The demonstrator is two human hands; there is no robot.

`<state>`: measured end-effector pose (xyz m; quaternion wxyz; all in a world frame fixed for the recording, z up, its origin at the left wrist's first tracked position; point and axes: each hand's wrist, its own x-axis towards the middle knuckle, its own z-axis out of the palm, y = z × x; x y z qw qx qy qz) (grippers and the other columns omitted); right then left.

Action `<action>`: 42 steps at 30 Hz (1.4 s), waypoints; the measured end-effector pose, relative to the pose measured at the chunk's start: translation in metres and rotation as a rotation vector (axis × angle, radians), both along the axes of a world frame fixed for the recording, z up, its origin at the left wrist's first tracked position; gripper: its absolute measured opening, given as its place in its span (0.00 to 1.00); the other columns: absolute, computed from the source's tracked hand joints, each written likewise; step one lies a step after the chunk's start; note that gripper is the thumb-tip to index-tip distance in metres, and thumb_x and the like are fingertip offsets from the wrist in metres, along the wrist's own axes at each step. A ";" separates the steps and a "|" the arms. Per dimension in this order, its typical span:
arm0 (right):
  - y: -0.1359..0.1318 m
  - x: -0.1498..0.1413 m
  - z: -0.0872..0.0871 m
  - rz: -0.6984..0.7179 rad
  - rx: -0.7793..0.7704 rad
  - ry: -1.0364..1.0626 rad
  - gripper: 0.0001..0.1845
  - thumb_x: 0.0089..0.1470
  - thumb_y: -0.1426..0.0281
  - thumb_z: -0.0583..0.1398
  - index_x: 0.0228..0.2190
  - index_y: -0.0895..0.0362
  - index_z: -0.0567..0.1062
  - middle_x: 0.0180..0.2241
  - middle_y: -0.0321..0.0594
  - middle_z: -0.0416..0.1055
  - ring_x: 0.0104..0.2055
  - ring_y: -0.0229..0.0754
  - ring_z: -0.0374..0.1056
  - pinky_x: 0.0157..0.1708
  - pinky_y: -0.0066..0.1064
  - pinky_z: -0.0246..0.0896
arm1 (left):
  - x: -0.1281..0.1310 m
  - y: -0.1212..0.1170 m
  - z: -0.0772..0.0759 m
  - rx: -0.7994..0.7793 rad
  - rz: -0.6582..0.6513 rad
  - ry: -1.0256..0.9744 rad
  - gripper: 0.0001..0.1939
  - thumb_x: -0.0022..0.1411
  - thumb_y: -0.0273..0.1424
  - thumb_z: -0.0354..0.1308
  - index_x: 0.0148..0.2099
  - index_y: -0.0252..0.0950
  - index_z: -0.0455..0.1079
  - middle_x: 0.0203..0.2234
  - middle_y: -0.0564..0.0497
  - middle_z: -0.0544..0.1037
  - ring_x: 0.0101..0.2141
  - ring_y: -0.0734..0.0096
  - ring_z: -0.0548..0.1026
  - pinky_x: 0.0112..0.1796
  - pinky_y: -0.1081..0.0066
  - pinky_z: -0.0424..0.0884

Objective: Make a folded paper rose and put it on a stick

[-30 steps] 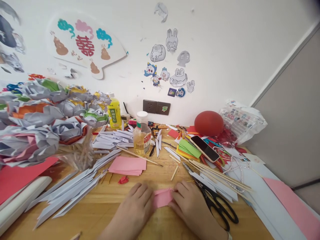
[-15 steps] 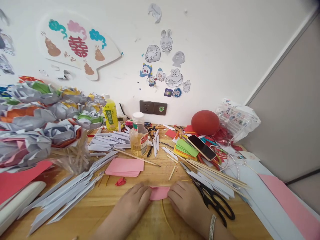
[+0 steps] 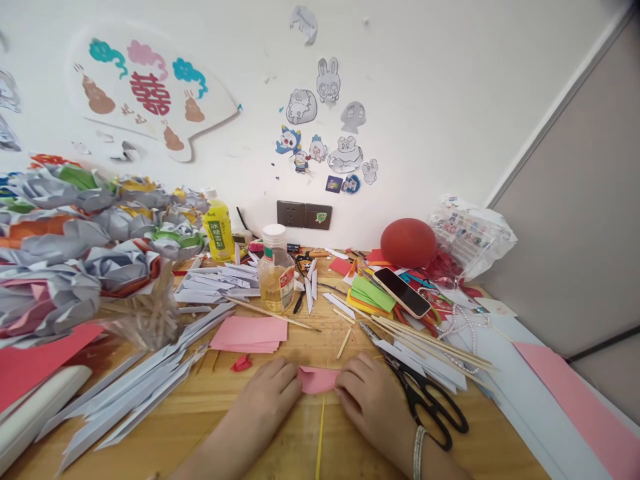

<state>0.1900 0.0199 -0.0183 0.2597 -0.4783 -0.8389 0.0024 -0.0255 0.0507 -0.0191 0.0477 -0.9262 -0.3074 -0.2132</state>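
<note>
Our two hands meet a small piece of pink paper (image 3: 318,380) at the near middle of a wooden tabletop (image 3: 200,417). Our left hand (image 3: 273,393) holds its left end and our right hand (image 3: 367,390) its right end, fingers curled and mostly closed, the paper's middle showing between them. A silvery bracelet (image 3: 419,453) circles our right wrist. A thin yellow strand (image 3: 321,433) runs from the paper toward us.

Just beyond our left hand lie a crumpled red scrap (image 3: 242,363) and a stack of pink paper sheets (image 3: 249,333). To the left, folded white paper strips (image 3: 135,393) fan out, with large folded-paper flowers (image 3: 65,240) heaped behind them. Beside our right hand rest black-handled scissors (image 3: 425,393), near wooden sticks (image 3: 435,343). Farther back stand a clear bottle with a white cap (image 3: 277,273) and a yellow drink bottle (image 3: 218,227); a smartphone (image 3: 402,292) overlaps green paper sheets (image 3: 373,293) on the right, before a red balloon (image 3: 409,243).
</note>
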 end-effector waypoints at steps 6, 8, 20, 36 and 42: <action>-0.007 -0.006 0.002 -0.066 -0.106 -0.021 0.05 0.52 0.77 0.59 0.27 0.57 0.69 0.31 0.37 0.67 0.34 0.42 0.60 0.34 0.32 0.53 | 0.003 0.001 0.000 -0.052 0.059 -0.007 0.08 0.61 0.23 0.52 0.30 0.34 0.67 0.27 0.50 0.71 0.29 0.65 0.68 0.28 0.70 0.64; -0.007 -0.007 0.001 -0.090 -0.145 0.023 0.05 0.52 0.77 0.59 0.27 0.57 0.69 0.31 0.38 0.67 0.35 0.42 0.60 0.35 0.32 0.54 | 0.003 0.002 -0.001 -0.097 0.078 -0.030 0.08 0.62 0.24 0.52 0.30 0.34 0.68 0.27 0.49 0.71 0.29 0.65 0.68 0.28 0.70 0.65; -0.002 -0.018 -0.004 -0.289 -0.180 0.117 0.09 0.49 0.79 0.59 0.22 0.56 0.66 0.29 0.37 0.65 0.34 0.43 0.61 0.33 0.32 0.54 | 0.018 -0.003 0.003 -0.107 0.373 -0.014 0.09 0.61 0.25 0.53 0.28 0.35 0.69 0.29 0.48 0.73 0.34 0.59 0.69 0.35 0.59 0.69; 0.003 -0.013 -0.011 -0.302 -0.149 0.141 0.09 0.47 0.77 0.62 0.22 0.56 0.67 0.27 0.35 0.66 0.32 0.43 0.61 0.32 0.33 0.52 | 0.022 -0.039 -0.054 0.345 0.241 0.092 0.16 0.63 0.31 0.46 0.46 0.33 0.73 0.41 0.44 0.79 0.45 0.58 0.72 0.47 0.62 0.65; -0.001 -0.013 -0.004 -0.032 0.030 0.017 0.06 0.53 0.76 0.58 0.27 0.55 0.70 0.29 0.36 0.67 0.32 0.40 0.60 0.32 0.31 0.52 | 0.018 -0.036 -0.054 0.381 0.237 0.055 0.17 0.64 0.34 0.46 0.43 0.34 0.75 0.39 0.45 0.80 0.43 0.59 0.73 0.46 0.63 0.65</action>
